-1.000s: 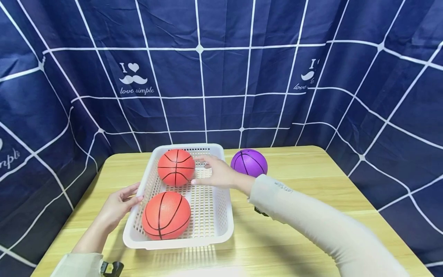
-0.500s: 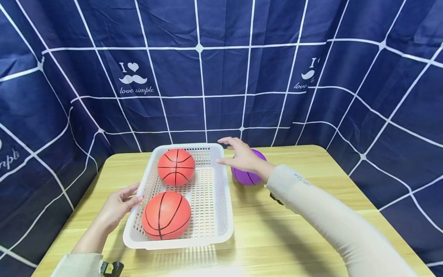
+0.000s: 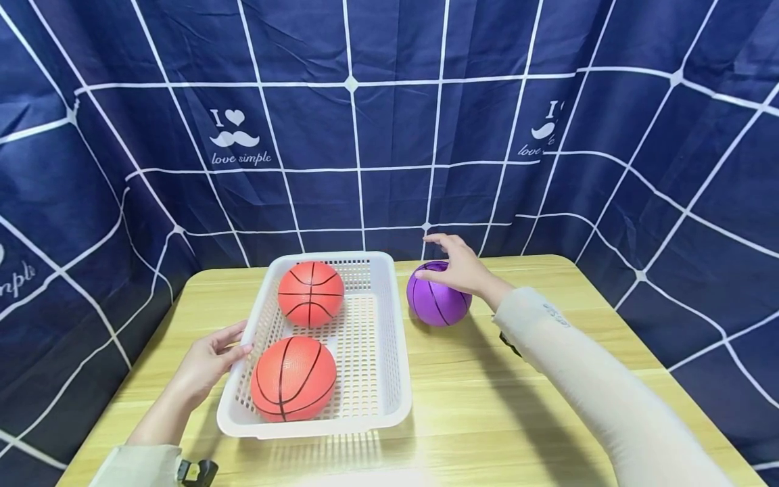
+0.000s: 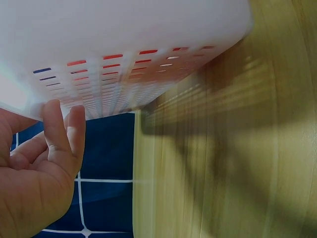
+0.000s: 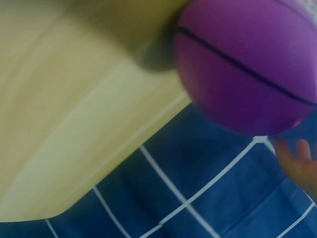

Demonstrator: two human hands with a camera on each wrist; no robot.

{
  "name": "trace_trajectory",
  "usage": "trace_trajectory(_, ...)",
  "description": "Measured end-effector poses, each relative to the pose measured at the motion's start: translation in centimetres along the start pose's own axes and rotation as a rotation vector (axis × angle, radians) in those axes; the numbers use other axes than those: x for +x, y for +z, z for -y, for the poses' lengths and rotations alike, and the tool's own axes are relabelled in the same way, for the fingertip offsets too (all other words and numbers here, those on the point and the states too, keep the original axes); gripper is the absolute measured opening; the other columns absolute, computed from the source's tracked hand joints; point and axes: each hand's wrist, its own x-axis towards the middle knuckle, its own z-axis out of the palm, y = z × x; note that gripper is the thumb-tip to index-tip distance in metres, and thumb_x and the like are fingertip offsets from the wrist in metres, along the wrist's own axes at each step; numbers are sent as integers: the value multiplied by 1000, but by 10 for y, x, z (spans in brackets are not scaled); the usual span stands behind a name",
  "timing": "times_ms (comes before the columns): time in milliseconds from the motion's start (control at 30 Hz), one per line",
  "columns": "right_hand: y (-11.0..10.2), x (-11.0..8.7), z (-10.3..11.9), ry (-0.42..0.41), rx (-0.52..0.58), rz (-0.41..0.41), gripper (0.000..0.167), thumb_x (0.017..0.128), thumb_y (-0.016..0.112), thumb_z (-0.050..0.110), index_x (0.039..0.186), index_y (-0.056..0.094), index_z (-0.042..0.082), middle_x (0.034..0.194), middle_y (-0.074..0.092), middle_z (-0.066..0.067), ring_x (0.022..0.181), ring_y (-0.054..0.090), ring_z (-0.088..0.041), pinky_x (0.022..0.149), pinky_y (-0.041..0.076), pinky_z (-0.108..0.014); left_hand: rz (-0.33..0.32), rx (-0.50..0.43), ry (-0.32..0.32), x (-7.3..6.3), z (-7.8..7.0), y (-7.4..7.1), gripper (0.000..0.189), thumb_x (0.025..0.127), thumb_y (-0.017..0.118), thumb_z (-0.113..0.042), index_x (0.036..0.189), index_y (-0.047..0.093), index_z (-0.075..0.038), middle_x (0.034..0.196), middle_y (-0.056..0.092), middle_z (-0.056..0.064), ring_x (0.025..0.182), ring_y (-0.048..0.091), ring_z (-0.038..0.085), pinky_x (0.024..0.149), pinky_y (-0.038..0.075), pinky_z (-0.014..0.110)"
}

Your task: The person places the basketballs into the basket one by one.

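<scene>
In the head view a white plastic basket (image 3: 398, 365) holds two orange mini basketballs, one at the back (image 3: 310, 294) and one at the front (image 3: 293, 379). My left hand (image 3: 207, 362) pinches the basket's left rim. From the left wrist view, fingers (image 4: 57, 129) lie against the outside of the rim. A purple mini basketball (image 3: 439, 301) rests on the table right of the basket. Over its top hovers my right hand (image 3: 459, 270), thumb and fingers spread and nothing gripped. Fingertips (image 5: 303, 148) show beside the purple ball in the right wrist view.
The wooden table (image 3: 499, 379) runs back to a dark blue curtain (image 3: 395, 135) with white lines, which also closes off both sides. The basket's right wall stands between the purple ball and the orange ones.
My right hand has left the back orange ball, crossed the basket's right rim and moved right to above the purple ball. The left hand and basket have stayed in place.
</scene>
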Motion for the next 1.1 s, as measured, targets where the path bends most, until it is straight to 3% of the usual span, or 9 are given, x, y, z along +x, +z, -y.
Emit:
trace_trajectory(100, 0, -4, -9, 30, -4, 20, 80, 75, 79, 40, 140, 41, 12, 137, 37, -22, 120, 45, -36, 96, 38, -57, 0, 0, 2, 0, 0, 0, 57, 94, 61, -12, 142, 36, 8, 135, 45, 31, 91, 58, 2, 76, 51, 23)
trace_trajectory(400, 8, -18, -30, 97, -2, 52, 95, 67, 84, 40, 145, 35, 15, 137, 30, -30, 129, 28, -39, 96, 33, -64, 8, 8, -10, -1, -1, 0, 59, 94, 61, -14, 143, 35, 7, 136, 44, 31, 92, 58, 5, 76, 51, 23)
trace_trajectory(700, 15, -29, -41, 157, 41, 67, 105, 60, 90, 36, 145, 33, 13, 130, 31, -31, 119, 36, -44, 87, 44, -60, 1, 9, -19, -3, -1, 1, 59, 94, 61, -13, 142, 35, 8, 135, 44, 31, 91, 59, 7, 75, 52, 24)
trace_trajectory(1100, 19, -31, -46, 173, 77, 66, 97, 59, 90, 35, 140, 39, 17, 122, 39, -26, 114, 39, -40, 79, 50, -55, 2, 15, -11, -2, 0, 0, 59, 94, 61, -13, 142, 35, 7, 135, 45, 31, 93, 59, 6, 76, 51, 24)
